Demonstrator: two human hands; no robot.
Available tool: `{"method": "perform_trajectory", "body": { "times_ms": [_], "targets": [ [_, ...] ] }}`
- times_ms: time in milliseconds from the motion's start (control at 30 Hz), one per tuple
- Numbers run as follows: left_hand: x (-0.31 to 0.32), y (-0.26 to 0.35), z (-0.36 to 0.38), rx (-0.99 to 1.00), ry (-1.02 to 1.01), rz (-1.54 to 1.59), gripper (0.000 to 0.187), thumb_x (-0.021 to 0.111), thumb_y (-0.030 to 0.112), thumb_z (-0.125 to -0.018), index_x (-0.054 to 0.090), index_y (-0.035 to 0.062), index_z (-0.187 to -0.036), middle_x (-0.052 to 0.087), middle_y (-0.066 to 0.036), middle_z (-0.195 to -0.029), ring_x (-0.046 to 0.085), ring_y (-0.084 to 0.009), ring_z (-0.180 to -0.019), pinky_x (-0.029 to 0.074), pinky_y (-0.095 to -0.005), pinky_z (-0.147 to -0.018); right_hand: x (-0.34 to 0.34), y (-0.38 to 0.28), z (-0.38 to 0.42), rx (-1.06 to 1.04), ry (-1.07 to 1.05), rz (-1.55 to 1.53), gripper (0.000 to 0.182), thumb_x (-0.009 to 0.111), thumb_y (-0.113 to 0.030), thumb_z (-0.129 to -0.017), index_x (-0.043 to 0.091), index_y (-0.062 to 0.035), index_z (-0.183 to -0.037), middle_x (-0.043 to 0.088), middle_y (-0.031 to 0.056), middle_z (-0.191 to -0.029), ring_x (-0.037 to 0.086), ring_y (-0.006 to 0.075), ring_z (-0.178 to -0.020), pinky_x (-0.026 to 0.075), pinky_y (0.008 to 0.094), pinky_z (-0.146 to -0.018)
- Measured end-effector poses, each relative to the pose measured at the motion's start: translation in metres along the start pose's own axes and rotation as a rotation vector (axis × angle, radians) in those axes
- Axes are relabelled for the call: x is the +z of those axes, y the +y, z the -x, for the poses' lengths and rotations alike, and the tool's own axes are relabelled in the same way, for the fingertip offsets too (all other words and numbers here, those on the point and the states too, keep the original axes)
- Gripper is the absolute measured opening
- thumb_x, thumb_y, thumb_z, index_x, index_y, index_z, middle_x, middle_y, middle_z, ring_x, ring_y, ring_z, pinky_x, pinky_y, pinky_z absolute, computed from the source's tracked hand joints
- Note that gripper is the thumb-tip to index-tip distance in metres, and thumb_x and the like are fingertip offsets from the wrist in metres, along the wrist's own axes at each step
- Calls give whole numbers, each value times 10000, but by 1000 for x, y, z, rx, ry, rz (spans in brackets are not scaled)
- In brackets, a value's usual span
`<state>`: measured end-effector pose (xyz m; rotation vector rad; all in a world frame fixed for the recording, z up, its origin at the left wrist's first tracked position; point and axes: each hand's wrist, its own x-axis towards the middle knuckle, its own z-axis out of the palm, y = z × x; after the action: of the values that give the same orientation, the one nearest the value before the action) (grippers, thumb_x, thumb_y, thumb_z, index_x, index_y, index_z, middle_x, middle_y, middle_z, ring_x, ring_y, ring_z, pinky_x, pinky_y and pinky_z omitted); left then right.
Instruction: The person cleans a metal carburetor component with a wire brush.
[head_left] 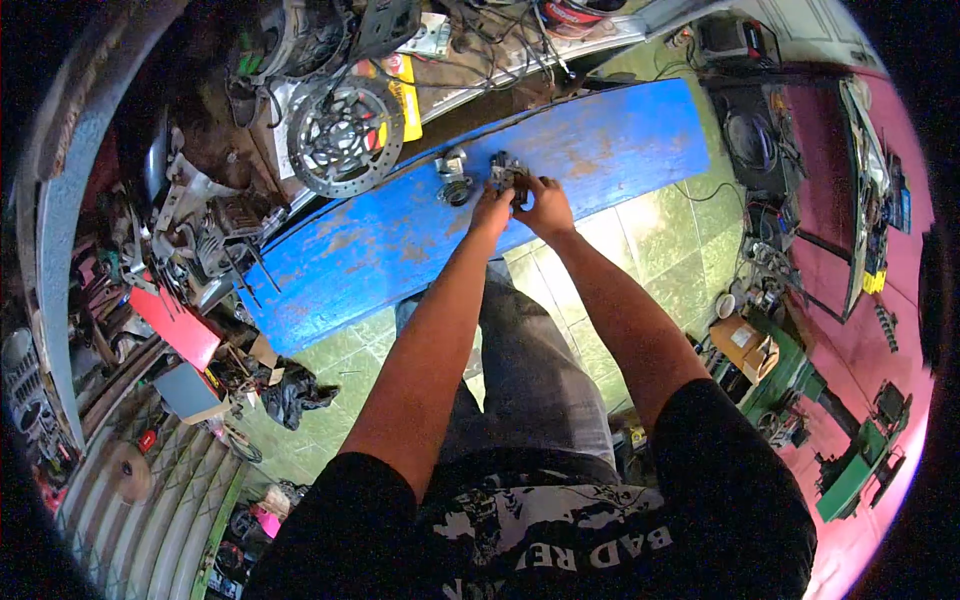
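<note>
Both my hands meet over the blue bench, around a small dark metal part point(508, 169). My left hand point(490, 212) has its fingers closed on the part's left side. On the right side of the same part, my right hand point(546, 208) grips with thumb and fingers bent. The part's lower portion is hidden by my fingers. Just left of my hands, a silvery metal piece with a round opening point(455, 188) rests on the worn blue bench point(370, 250).
A brake disc point(345, 138) lies beyond the bench at the upper left, beside a yellow packet point(404, 98). Metal parts crowd the left side. A cardboard box point(742, 346) and a green machine point(855, 470) stand at the right.
</note>
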<state>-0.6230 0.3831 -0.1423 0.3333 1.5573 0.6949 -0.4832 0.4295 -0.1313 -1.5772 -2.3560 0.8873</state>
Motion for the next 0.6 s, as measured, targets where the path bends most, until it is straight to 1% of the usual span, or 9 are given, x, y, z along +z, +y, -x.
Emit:
{"method": "perform_trajectory", "body": {
  "times_ms": [33,67,133,167,333,400,467,533,600],
  "targets": [
    [0,0,8,18,5,43,672,633,466,-938,435,129,-1485,665,-95,-1060,631,-188,-798,508,-358,-582,-1,5,5,-17,40,-14,461,859,-206,-675,698,-80,-1088,718,172,-1021,664,384,-951,544,448,-849],
    [2,1,15,27,-1,37,672,633,466,-938,435,129,-1485,665,-95,-1060,631,-188,-798,508,-358,-582,-3,10,10,-16,52,-12,461,859,-206,-675,698,-80,-1088,718,172,-1021,664,384,-951,544,448,-849],
    [5,-15,16,-148,-16,116,415,653,449,-956,619,194,-1282,647,-26,-1200,627,-191,-798,491,-366,-586,-17,8,23,99,-128,-324,384,870,-248,-722,714,-63,-1020,734,146,-931,692,301,-827,554,402,-770],
    [4,-24,21,-192,-34,226,338,681,428,-949,651,196,-1194,643,-19,-1099,606,-176,-754,473,-343,-565,-24,3,30,108,-160,-300,339,868,-278,-767,722,-57,-979,743,117,-888,697,238,-773,552,368,-737],
    [-32,-48,61,-362,-55,675,260,790,331,-912,600,168,-841,533,33,-678,470,-96,-531,366,-245,-459,-48,-42,74,79,-277,-345,209,833,-238,-815,752,-93,-943,755,86,-927,696,250,-825,547,379,-782],
    [-64,-32,92,-338,-45,520,320,803,375,-897,582,165,-796,520,26,-653,459,-100,-507,374,-259,-455,-43,-64,94,-113,-106,-240,206,836,-209,-783,708,-71,-868,721,128,-907,663,330,-879,518,425,-830],
    [-103,-19,122,-236,-123,262,331,796,395,-899,609,140,-803,576,10,-679,489,-105,-511,388,-280,-467,-76,-122,101,-104,-215,-290,221,838,-115,-707,730,-82,-897,718,173,-981,654,379,-956,507,472,-877],
    [-138,14,161,-90,-39,-203,427,751,453,-924,626,57,-825,669,-77,-772,623,-149,-648,483,-325,-531,-92,-171,109,-273,-126,-347,231,828,-92,-707,730,-94,-916,691,187,-1018,622,403,-992,498,489,-873],
    [-163,18,193,173,138,-127,470,758,455,-913,623,7,-879,688,-86,-765,648,-160,-664,496,-336,-573,-93,-209,113,-364,-89,-291,229,839,-111,-707,726,-120,-906,610,179,-1044,567,404,-1015,492,490,-843]
  ]
}}
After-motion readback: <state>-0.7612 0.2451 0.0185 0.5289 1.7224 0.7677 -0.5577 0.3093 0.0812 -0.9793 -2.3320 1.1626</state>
